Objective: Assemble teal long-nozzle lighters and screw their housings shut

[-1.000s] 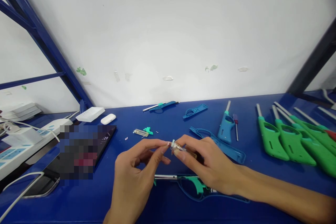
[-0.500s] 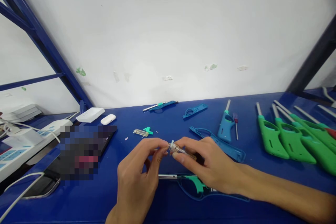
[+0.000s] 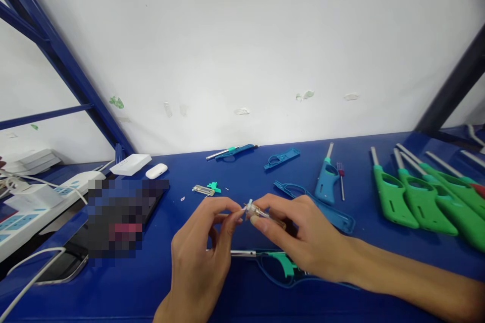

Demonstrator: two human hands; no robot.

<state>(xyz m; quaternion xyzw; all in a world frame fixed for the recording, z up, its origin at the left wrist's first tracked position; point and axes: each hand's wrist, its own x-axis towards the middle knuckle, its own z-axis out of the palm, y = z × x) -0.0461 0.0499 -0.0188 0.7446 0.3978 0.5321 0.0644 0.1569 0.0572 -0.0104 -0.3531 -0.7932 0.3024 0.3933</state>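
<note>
I have the right hand (image 3: 308, 232) gripping a small, slim, clear plastic tank (image 3: 265, 214) between thumb and index finger, its pale-blue cap (image 3: 250, 204) pointing toward the left hand. I hold it just above the glossy dark-blue table (image 3: 125, 295). My left hand (image 3: 199, 252) has its thumb and index fingertips pinched closed right at the cap; I cannot tell what, if anything, sits between them.

Below the hands I see an opened blue plastic lighter shell (image 3: 290, 285), partly hidden by the right hand, carrying a teal-green trigger (image 3: 285, 264) and a silver metal tube (image 3: 244, 253). Beyond the left hand lie a clear rectangular plastic tank (image 3: 203, 190) and, next to it, a small teal-green plastic part (image 3: 214, 188).

Past my right hand lies a long blue plastic half-shell (image 3: 333, 216), with a whole blue lighter (image 3: 326, 181) near it and a red-collared screwdriver (image 3: 342, 181) beside that lighter. Several green plastic lighters (image 3: 396, 204) lie to the far right.
</note>
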